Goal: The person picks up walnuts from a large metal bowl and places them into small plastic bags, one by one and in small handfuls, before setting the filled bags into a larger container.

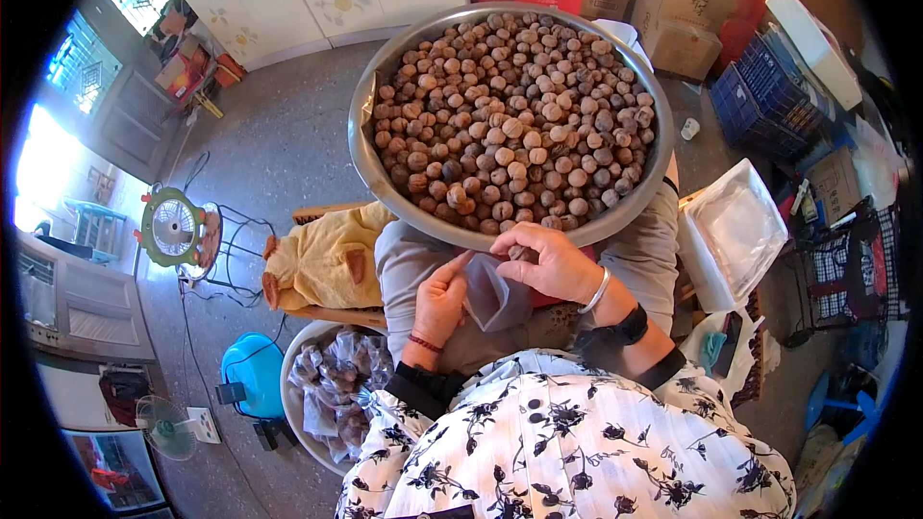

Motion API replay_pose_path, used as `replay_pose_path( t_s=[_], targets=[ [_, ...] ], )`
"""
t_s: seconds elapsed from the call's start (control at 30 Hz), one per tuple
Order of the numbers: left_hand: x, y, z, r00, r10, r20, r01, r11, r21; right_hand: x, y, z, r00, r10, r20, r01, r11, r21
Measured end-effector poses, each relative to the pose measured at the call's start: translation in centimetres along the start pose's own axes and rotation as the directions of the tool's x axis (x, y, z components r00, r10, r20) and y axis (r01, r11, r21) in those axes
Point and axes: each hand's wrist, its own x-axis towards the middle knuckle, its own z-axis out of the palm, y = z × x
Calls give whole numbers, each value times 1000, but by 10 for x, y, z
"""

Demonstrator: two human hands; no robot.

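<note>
A wide metal basin (pixel 656 191) heaped with walnuts (pixel 515 130) stands before me, its near rim over my lap. Below that rim, my left hand (pixel 440 299) pinches the edge of a clear plastic bag (pixel 496 295), whose mouth gapes open. My right hand (pixel 551 259) is at the bag's other side, beside the rim, with a single walnut (pixel 523 254) in its fingers. What the bag holds, if anything, cannot be made out.
At lower left sits a pale tub (pixel 292 393) of filled plastic bags (pixel 342 389). A white box (pixel 735 238) with clear plastic bags stands at my right. A yellow cushion (pixel 328 256), a blue plastic container (pixel 252 375), a small fan (pixel 173 227) with cords and cardboard boxes (pixel 681 14) surround me.
</note>
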Motion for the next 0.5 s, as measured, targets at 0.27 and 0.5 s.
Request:
replay_pose_path(
  t_s=[0.27,0.5],
  targets=[
    [0,-1,-1,1000,9,3,-9,1000,-10,-2,1,3,996,38,-75,-31,996,86],
    [4,-8,0,1000,20,-22,-20,1000,-13,-1,-5,8,996,-83,13,83,994,-77]
  ],
)
